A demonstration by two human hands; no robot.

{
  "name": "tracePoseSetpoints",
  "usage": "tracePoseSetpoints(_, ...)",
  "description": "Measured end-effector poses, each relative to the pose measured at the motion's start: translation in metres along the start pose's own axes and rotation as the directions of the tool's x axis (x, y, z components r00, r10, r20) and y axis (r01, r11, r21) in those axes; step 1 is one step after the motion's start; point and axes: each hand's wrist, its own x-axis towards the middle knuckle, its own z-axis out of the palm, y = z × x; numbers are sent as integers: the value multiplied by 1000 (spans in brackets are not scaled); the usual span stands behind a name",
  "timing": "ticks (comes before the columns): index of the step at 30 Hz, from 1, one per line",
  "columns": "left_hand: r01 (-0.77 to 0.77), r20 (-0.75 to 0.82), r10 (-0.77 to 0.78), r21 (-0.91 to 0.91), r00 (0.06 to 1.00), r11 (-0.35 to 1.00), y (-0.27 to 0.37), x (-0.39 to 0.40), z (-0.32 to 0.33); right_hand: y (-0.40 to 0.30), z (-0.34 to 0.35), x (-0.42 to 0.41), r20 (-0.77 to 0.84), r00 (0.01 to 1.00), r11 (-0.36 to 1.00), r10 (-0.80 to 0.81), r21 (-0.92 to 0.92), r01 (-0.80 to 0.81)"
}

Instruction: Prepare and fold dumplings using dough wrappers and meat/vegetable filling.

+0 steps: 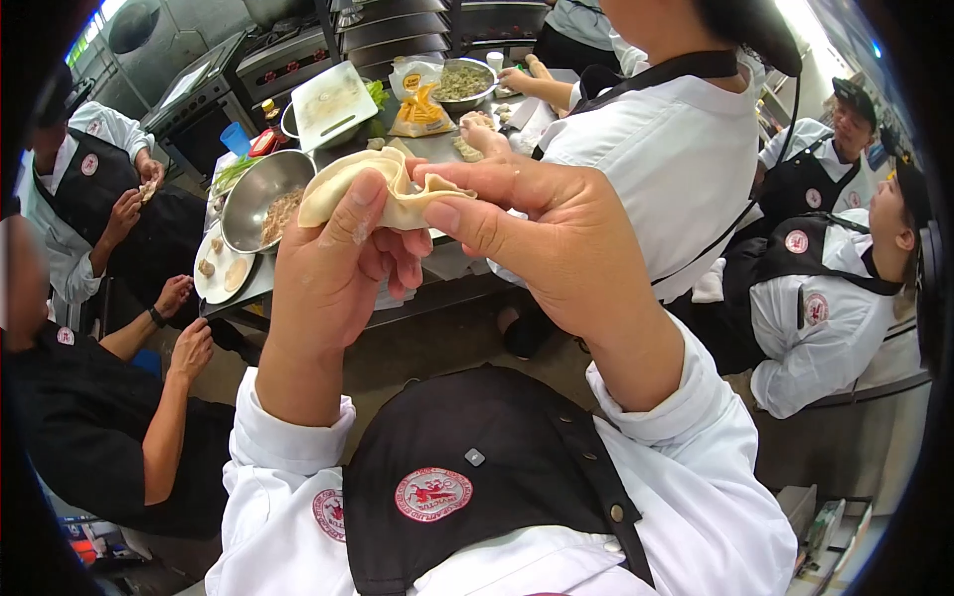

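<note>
A pale, half-moon dough dumpling is held up in front of me, above the near edge of the steel table. My left hand supports its rounded left part, thumb across the front and fingers curled beneath. At the right end, my right hand pinches the thin wrapper edge between thumb and forefinger. Folds show in the dough along the top, close to the right fingertips. Traces of flour mark my left thumb. Whether the far side of the dumpling is sealed is hidden from view.
Behind my hands are a steel bowl of minced filling, a white plate with dough pieces, a white cutting board, a yellow bag and a bowl of green filling. Co-workers stand close on both sides; one in white leans over the table.
</note>
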Motion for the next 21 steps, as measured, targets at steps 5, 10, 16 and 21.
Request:
tracePoseSetpoints(5, 21, -10, -22, -51, 1000, 998, 9, -13, -3, -5, 13, -7, 14, 980, 971, -198, -133, 198)
tracePoseSetpoints(10, 55, 75, -46, -116, 996, 992, 13, -29, -4, -17, 22, -25, 47, 995, 983, -87, -159, 93)
tracePoseSetpoints(16, 43, 79, -38, -55, 996, 998, 8, -46, -10, -19, 34, -41, -21, 997, 996, 71, 49, -70)
tracePoseSetpoints(21, -10, 7, 9, 230, 1000, 973, 0, -57, -9, -9, 39, -57, -74, 985, 960, 155, 249, -132)
